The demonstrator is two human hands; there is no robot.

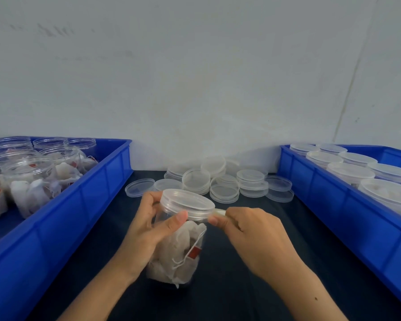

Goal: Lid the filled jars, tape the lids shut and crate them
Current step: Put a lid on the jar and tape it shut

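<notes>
My left hand (146, 230) grips the lidded clear jar (178, 246) of tea bags, tilted over the dark worktop (241, 286); my right hand (248, 232) pinches tape (219, 212) at its lid (186, 201), between two blue crates (347, 205).

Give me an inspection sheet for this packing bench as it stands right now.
Surface: dark tabletop, bare in front of the hands.
Job's things: clear plastic jar of tea bags, clear round lid on it; strip of clear tape at the lid's rim. Left blue plastic crate holds unlidded filled jars; right blue plastic crate holds lidded jars.
Clutter: loose stacks of spare clear lids at the back.
Hands: left hand grips the jar below the lid; right hand pinches the tape.
Cables: nothing seen.
Surroundings: plain pale wall.
</notes>
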